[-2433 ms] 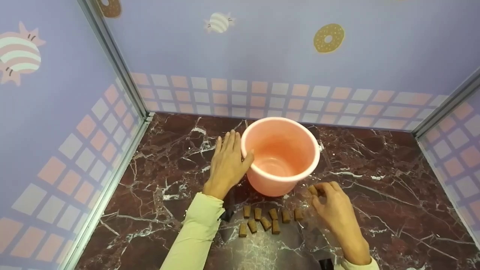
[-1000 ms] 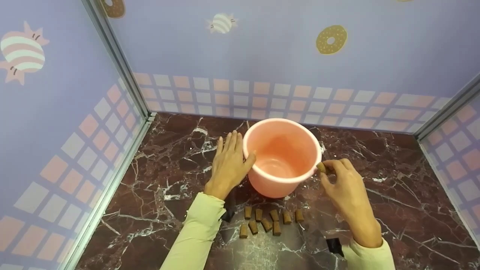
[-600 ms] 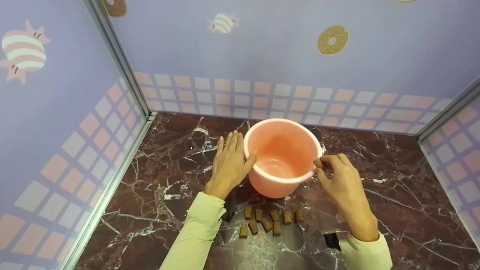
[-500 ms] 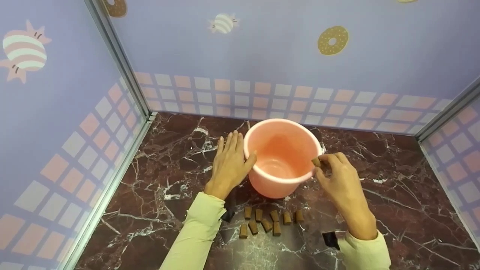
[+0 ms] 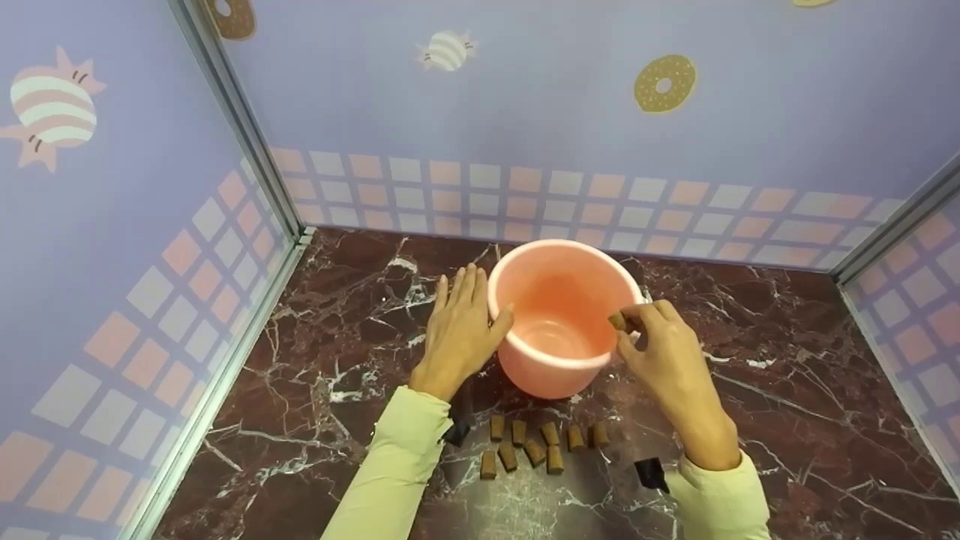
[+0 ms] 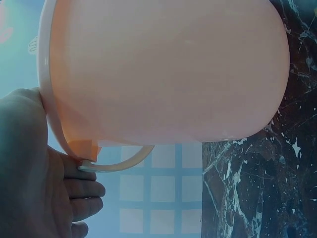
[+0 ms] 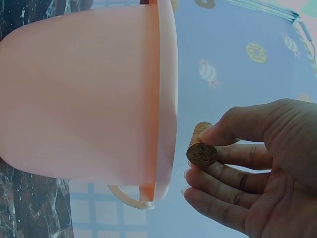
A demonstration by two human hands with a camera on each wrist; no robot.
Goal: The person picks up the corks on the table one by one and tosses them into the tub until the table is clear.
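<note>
A pink bucket [image 5: 551,379] stands upright on the dark marbled surface, its inside showing no contents from above. My left hand [image 5: 459,334] rests against the bucket's left rim with straight fingers, the thumb over the edge. In the left wrist view the fingers lie beside the white bucket handle [image 6: 119,164]. Between thumb and fingers my right hand [image 5: 667,352] pinches a cork stopper [image 5: 617,321] over the right rim. The right wrist view shows this cork [image 7: 202,148] above the rim, apart from it. In front of the bucket lie several more corks [image 5: 534,451].
Purple wall panels [image 5: 555,97] with candy and doughnut prints enclose the back and sides of the marbled surface [image 5: 322,435]. A metal strip [image 5: 240,112] runs along the left corner. Black pieces [image 5: 651,474] hang at both sleeve cuffs.
My right hand lifts the pinched cork from the surface right of the bucket, then moves it left over the rim. The left hand stays on the bucket's left side.
</note>
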